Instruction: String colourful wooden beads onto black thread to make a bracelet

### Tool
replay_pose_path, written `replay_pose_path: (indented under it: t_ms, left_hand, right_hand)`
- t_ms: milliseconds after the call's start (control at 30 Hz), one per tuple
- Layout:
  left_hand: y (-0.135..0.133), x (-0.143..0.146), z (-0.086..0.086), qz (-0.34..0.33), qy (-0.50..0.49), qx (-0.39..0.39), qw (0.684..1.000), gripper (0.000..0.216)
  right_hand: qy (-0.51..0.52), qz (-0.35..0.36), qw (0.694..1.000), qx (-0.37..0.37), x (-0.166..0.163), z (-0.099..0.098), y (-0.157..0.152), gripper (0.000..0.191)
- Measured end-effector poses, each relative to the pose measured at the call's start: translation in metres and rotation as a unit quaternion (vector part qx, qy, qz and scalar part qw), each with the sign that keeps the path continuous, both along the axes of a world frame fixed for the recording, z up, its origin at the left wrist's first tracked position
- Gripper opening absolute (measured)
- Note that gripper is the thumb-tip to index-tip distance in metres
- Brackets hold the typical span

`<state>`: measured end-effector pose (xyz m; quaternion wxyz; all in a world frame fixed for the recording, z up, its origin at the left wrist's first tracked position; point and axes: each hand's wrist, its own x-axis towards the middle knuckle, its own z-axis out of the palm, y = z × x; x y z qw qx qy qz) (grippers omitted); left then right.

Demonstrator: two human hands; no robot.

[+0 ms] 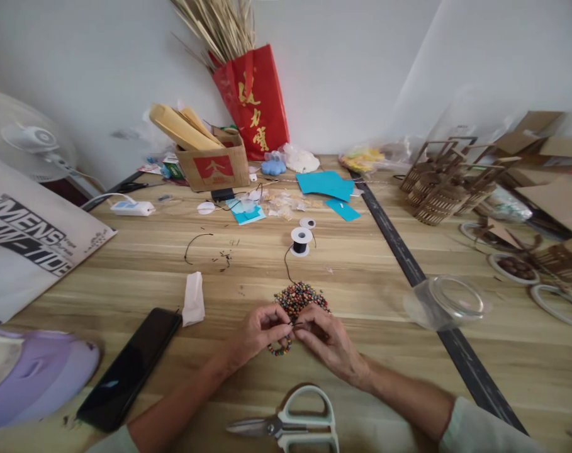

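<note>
My left hand (267,330) pinches black cord at a small ring of colourful beads, a beaded bracelet (280,350), which hangs below its fingertips. Close beside it, my right hand (326,340) has thumb and forefinger pinched on the dark cord end (295,324). Just beyond both hands lies a heap of multicoloured beads (302,299). From a white spool (301,239) of black cord, a strand runs down toward that heap. Scissors (290,423) with pale green handles rest on the table nearest me, their blades pointing left.
A black phone (129,368) and a folded white paper (194,299) lie to the left, near a purple object (44,377). At right stands a clear plastic jar (448,303) beside the dark strip (408,258). Blue sheets (326,185), a cardboard box (213,167) and a red bag (255,104) are at the back.
</note>
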<state>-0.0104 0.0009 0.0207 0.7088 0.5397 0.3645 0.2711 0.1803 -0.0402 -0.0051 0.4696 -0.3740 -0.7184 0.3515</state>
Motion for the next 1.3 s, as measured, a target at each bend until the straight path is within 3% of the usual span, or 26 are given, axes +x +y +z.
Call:
replay_pose_path:
  t_ms: [667,1000,1200,1300]
  left_hand:
    - [-0.002,0.005,-0.007,-0.007,0.002,0.008,1.000,0.042]
    - [-0.002,0.004,-0.012,0.011,0.014,0.026,1.000,0.038]
    - [-0.003,0.001,-0.014,0.011,0.066,0.144,0.987,0.025]
    - [-0.003,0.001,-0.015,-0.004,0.099,0.173,0.980,0.021]
  right_hand:
    - [0.107,-0.015,0.990,-0.092,-0.007,0.004,-0.001,0.024]
    - [-0.004,-0.052,0.998,0.034,-0.002,0.007,-0.003,0.008]
    - [-0.064,0.023,0.995,0.076,0.001,0.003,0.000,0.010]
    - [-0.076,0.025,0.994,0.073,0.003,0.001,0.001,0.010]
